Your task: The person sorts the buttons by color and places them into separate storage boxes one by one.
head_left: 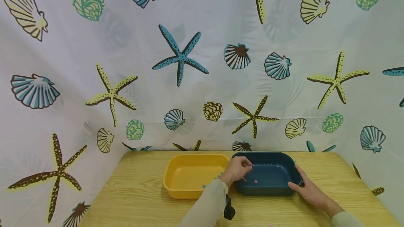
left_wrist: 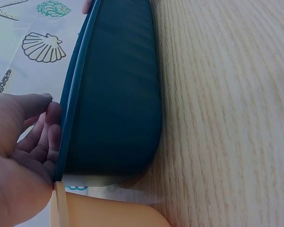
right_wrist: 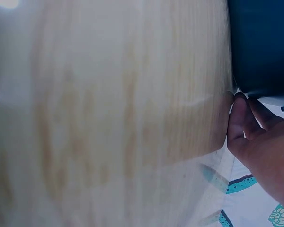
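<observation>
My left hand (head_left: 235,169) hovers over the left part of a dark blue basin (head_left: 268,191), with thumb and index fingertips brought together. In the left wrist view the left hand (left_wrist: 26,142) appears behind the basin's rim (left_wrist: 68,109), its other fingers bent; I cannot tell whether a small piece sits between the tips. Small pink rings (head_left: 255,181) lie on the basin floor below. My right hand (head_left: 310,190) rests against the basin's right end, thumb and fingers spread along its outside. In the right wrist view, the right fingertips (right_wrist: 239,101) meet the basin's lower corner.
A yellow basin (head_left: 180,193) stands just left of the blue one, with several small blue pieces (head_left: 204,186) in it. Both are on a wooden table (head_left: 139,192). A small pink piece (head_left: 270,225) lies at the front. A patterned curtain (head_left: 202,90) hangs behind.
</observation>
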Available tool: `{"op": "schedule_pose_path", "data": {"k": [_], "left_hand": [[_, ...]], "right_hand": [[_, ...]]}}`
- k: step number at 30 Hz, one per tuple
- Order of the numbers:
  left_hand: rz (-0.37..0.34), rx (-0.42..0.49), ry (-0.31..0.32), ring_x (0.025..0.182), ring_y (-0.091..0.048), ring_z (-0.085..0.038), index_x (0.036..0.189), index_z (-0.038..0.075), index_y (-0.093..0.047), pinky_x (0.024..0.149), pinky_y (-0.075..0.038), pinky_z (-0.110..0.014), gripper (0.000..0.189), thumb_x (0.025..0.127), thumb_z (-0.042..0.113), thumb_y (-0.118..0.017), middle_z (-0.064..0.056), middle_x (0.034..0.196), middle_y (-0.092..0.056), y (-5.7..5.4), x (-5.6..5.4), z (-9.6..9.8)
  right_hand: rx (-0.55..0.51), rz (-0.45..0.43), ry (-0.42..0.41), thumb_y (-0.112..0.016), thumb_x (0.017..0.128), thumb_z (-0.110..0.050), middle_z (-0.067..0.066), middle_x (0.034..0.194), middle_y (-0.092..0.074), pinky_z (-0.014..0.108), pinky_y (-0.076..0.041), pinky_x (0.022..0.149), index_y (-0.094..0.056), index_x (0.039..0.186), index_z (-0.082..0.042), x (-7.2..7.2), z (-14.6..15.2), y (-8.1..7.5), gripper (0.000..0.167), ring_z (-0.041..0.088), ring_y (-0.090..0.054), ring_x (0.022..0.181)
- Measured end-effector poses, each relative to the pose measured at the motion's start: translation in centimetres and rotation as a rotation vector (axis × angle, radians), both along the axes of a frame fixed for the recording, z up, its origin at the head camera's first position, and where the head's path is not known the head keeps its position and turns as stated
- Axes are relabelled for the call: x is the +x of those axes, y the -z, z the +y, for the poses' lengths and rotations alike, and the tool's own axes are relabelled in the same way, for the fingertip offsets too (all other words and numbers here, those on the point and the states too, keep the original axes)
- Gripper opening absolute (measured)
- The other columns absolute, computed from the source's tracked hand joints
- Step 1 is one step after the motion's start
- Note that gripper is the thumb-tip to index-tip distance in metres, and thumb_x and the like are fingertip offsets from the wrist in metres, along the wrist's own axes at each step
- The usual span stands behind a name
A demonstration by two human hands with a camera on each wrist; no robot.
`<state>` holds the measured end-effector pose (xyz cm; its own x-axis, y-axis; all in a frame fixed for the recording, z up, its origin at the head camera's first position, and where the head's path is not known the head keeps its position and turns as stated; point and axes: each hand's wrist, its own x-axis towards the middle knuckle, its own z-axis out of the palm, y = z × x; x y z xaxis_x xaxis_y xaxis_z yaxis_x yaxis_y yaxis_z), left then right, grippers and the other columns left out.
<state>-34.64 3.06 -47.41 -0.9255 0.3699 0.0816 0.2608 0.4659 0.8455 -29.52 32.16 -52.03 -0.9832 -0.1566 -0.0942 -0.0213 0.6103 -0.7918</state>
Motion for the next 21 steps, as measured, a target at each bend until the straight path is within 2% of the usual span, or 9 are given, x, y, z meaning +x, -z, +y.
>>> {"op": "schedule_pose_path", "data": {"k": [6, 11, 17, 21], "left_hand": [[-0.035, 0.038, -0.007, 0.078, -0.065, -0.027, 0.104, -0.001, -0.066, 0.060, -0.053, -0.029, 0.015, 0.092, 0.005, -0.061, -0.003, 0.080, -0.066, -0.2, 0.1, -0.1], [-0.051, 0.034, -0.020, 0.079, -0.065, -0.026, 0.104, 0.001, -0.066, 0.064, -0.054, -0.029, 0.015, 0.092, 0.006, -0.061, 0.000, 0.079, -0.065, -0.3, 0.3, -0.2], [-0.029, 0.023, 0.001, 0.080, -0.065, -0.026, 0.101, 0.005, -0.068, 0.065, -0.052, -0.027, 0.011, 0.091, 0.007, -0.062, 0.003, 0.080, -0.065, -0.3, 0.6, -0.7], [-0.048, 0.026, 0.021, 0.082, -0.064, -0.027, 0.100, 0.009, -0.068, 0.067, -0.052, -0.028, 0.010, 0.090, 0.007, -0.063, 0.004, 0.083, -0.064, -0.6, 1.1, -1.2]], "right_hand": [[-0.011, -0.008, 0.001, -0.055, 0.095, -0.039, 0.032, 0.151, 0.005, 0.065, -0.017, 0.103, 0.008, 0.151, -0.009, 0.0, -0.1, 0.0, 0.090, 0.054, -0.008, 0.134], [-0.015, -0.015, 0.006, -0.054, 0.096, -0.040, 0.032, 0.151, 0.005, 0.065, -0.015, 0.103, 0.009, 0.151, -0.009, 0.0, -0.1, -0.1, 0.090, 0.054, -0.006, 0.134], [-0.014, -0.029, 0.007, -0.054, 0.096, -0.040, 0.032, 0.151, 0.006, 0.065, -0.014, 0.103, 0.010, 0.151, -0.008, 0.1, -0.2, -0.2, 0.090, 0.054, -0.005, 0.134], [0.010, -0.035, 0.004, -0.054, 0.096, -0.040, 0.034, 0.150, 0.006, 0.066, -0.016, 0.102, 0.012, 0.150, -0.008, 0.2, -0.3, -0.3, 0.091, 0.055, -0.006, 0.133]]}}
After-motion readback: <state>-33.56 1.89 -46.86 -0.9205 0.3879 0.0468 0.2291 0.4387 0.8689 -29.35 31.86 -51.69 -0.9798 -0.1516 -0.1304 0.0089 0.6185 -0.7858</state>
